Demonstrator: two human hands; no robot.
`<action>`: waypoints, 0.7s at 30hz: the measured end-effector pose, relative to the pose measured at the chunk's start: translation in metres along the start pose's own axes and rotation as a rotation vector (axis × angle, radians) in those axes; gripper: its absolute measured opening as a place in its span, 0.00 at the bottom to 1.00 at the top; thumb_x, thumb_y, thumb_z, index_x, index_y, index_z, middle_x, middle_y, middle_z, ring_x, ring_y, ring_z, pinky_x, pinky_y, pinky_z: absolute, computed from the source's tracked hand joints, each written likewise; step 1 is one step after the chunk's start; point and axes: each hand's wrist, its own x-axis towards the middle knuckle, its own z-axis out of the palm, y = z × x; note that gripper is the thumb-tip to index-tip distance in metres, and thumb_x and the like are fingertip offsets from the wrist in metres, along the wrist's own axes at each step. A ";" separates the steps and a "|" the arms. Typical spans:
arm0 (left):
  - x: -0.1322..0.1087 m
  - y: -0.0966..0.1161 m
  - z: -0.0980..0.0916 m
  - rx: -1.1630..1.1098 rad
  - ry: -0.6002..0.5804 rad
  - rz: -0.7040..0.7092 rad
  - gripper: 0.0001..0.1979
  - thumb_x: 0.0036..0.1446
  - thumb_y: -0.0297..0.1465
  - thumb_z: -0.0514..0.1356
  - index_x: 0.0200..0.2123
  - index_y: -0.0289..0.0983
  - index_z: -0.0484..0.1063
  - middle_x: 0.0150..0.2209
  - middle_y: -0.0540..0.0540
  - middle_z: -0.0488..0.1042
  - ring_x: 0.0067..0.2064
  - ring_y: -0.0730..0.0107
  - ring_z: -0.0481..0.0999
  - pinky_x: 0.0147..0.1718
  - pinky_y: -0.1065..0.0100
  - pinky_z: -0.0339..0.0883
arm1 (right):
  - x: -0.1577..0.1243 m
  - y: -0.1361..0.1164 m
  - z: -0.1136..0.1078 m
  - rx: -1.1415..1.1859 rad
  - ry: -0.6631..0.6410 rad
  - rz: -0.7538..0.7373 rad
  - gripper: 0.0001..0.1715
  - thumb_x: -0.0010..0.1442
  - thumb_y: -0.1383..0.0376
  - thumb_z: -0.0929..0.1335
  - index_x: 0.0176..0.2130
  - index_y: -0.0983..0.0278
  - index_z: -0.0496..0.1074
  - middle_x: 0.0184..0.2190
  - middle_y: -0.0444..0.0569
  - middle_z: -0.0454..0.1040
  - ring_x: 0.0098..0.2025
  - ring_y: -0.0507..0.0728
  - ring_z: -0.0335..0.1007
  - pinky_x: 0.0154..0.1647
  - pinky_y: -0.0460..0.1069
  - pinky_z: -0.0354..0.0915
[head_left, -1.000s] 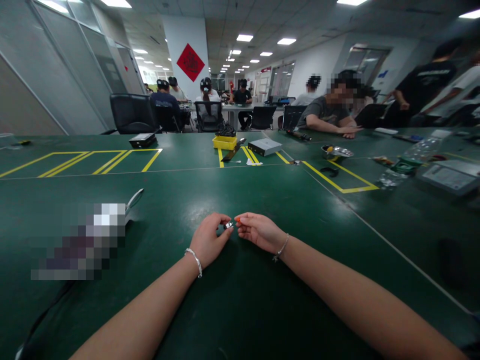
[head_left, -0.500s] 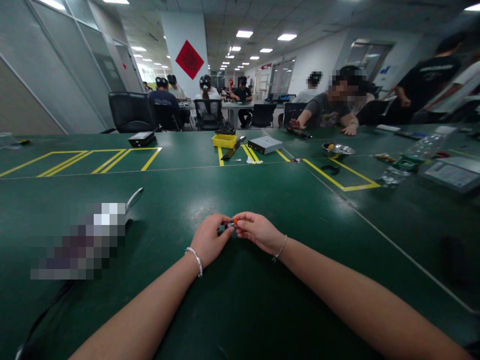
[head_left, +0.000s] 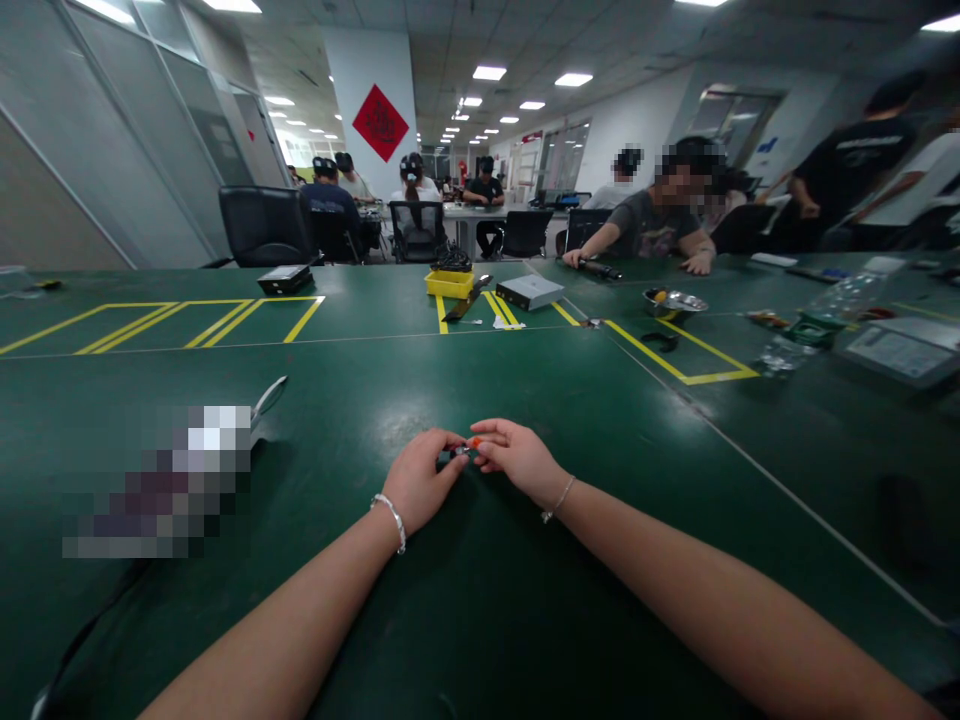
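Over the middle of the green table (head_left: 360,620), my two hands meet around a small object. My left hand (head_left: 421,482) pinches a small dark part with a shiny metal end (head_left: 460,451) between thumb and fingertips. Right beside it, my right hand (head_left: 523,462) is closed at the fingertips on a small orange piece (head_left: 476,443). The orange piece sits against the metal end; whether the two are joined, I cannot tell. Fingers hide most of both.
A blurred-out long item (head_left: 165,490) lies to the left. Farther back are a yellow bin (head_left: 450,284), a grey box (head_left: 529,292), a metal bowl (head_left: 686,302) and a plastic bottle (head_left: 817,315). Across the table a co-worker (head_left: 652,225) holds a black tool (head_left: 600,268).
My right fingers have lifted and shifted slightly around the orange piece. My left hand stays almost still. The co-worker's hand has closed onto the black tool.
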 end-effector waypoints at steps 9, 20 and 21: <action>-0.001 0.001 0.003 0.034 0.036 -0.028 0.04 0.51 0.30 0.55 0.32 0.38 0.66 0.31 0.49 0.70 0.35 0.69 0.68 0.34 0.67 0.63 | -0.005 0.021 0.012 -0.403 0.086 -0.332 0.21 0.53 0.71 0.60 0.47 0.62 0.65 0.44 0.49 0.70 0.46 0.53 0.66 0.49 0.51 0.62; -0.002 0.000 0.001 0.156 0.099 0.012 0.02 0.51 0.29 0.56 0.30 0.37 0.65 0.30 0.49 0.68 0.35 0.67 0.67 0.35 0.66 0.61 | -0.012 0.025 0.026 -0.175 -0.042 -0.265 0.34 0.50 0.76 0.59 0.57 0.63 0.54 0.56 0.50 0.56 0.56 0.53 0.54 0.56 0.52 0.53; -0.002 0.000 0.001 0.160 0.110 0.010 0.02 0.51 0.29 0.56 0.30 0.37 0.65 0.30 0.49 0.68 0.35 0.67 0.67 0.35 0.66 0.61 | -0.012 0.023 0.025 -0.141 -0.060 -0.264 0.34 0.50 0.75 0.60 0.56 0.62 0.55 0.56 0.50 0.57 0.56 0.53 0.54 0.56 0.51 0.53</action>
